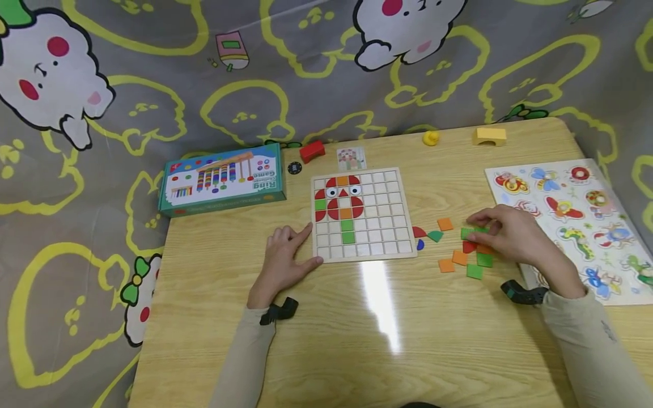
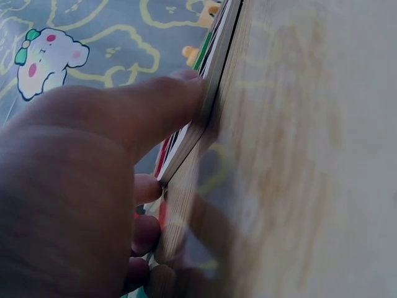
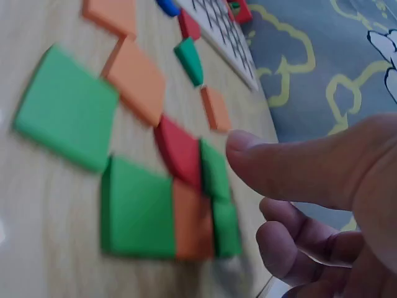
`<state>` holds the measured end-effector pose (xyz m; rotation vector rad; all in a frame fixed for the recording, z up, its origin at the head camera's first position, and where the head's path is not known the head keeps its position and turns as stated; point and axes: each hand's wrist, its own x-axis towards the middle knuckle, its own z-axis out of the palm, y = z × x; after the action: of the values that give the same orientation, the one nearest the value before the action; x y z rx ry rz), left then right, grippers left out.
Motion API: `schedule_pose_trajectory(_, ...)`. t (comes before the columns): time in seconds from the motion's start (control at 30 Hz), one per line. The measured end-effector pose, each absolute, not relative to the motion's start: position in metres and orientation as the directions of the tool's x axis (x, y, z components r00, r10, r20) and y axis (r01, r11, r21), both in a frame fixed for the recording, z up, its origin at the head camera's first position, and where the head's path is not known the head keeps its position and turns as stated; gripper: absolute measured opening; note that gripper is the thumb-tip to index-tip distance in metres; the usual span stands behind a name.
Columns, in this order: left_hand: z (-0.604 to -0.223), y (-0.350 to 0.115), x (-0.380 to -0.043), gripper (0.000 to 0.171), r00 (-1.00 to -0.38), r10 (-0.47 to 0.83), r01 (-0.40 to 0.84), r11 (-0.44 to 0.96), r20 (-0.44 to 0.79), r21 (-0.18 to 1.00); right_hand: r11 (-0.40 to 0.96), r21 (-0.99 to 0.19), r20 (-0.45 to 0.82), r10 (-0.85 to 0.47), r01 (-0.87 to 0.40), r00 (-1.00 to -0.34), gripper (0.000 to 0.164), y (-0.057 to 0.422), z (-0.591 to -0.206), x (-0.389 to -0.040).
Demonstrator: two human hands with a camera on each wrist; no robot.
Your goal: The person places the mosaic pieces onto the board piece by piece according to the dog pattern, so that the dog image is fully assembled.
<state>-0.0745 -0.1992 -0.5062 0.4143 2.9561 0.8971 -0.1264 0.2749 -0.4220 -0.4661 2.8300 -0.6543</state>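
A wooden grid board (image 1: 385,218) lies on the table, bearing red, orange and green tiles and two eye pieces. My left hand (image 1: 285,258) is at its near-left corner; the extended thumb (image 2: 167,105) touches the near edge, and the index finger reaches the left edge. My right hand (image 1: 510,235) hovers just over loose tiles right of the board. No tile shows between its thumb (image 3: 298,164) and fingers in the right wrist view. Beneath it are a red quarter-round tile (image 3: 177,149), a green square tile (image 3: 139,208) and other green and orange tiles.
A small picture card (image 1: 352,158), a red block (image 1: 312,151) and a black disc (image 1: 295,168) lie beyond the board. A Ring Game box (image 1: 221,180) sits at the far left. An insect puzzle board (image 1: 576,209) lies at right, with a yellow arch block (image 1: 490,136) behind.
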Motion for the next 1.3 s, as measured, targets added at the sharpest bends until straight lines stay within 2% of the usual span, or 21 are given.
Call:
schedule_pose_trajectory(0.2,-0.506,-0.201,-0.073,0.089,-0.963,0.260,0.251,0.791,0.064,0.559,0.857,-0.457,-0.157,-0.339,-0.236,-0.927,0.025,0.278,-0.431,-0.123)
schedule_pose_trajectory(0.43,-0.505,-0.199,-0.072,0.089,-0.963,0.260,0.255,0.786,0.073,0.564,0.867,-0.448,-0.164,-0.318,-0.216,-0.934,0.019,0.275,-0.432,-0.123)
schedule_pose_trajectory(0.67,-0.505,-0.198,-0.072,0.090,-0.962,0.262,0.257,0.793,0.071,0.553,0.838,-0.515,-0.138,-0.287,-0.179,-0.948,0.015,0.275,-0.431,-0.117)
schedule_pose_trajectory(0.77,-0.505,-0.198,-0.072,0.090,-0.964,0.259,0.252,0.795,0.068,0.552,0.792,-0.582,-0.102,-0.294,-0.182,-0.950,0.020,0.272,-0.431,-0.116)
schedule_pose_trajectory(0.93,-0.506,-0.198,-0.073,0.090,-0.963,0.260,0.257,0.797,0.073,0.547,0.693,-0.714,-0.130,-0.268,-0.097,-0.955,0.025,0.254,-0.431,-0.116)
schedule_pose_trajectory(1.1,-0.505,-0.198,-0.073,0.090,-0.961,0.267,0.264,0.806,0.072,0.530,0.528,-0.844,-0.074,-0.297,-0.099,-0.952,0.028,0.218,-0.443,-0.115)
schedule_pose_trajectory(1.3,-0.506,-0.199,-0.073,0.090,-0.959,0.276,0.272,0.816,0.070,0.510,0.401,-0.910,-0.048,-0.356,-0.106,-0.933,0.031,0.168,-0.451,-0.112)
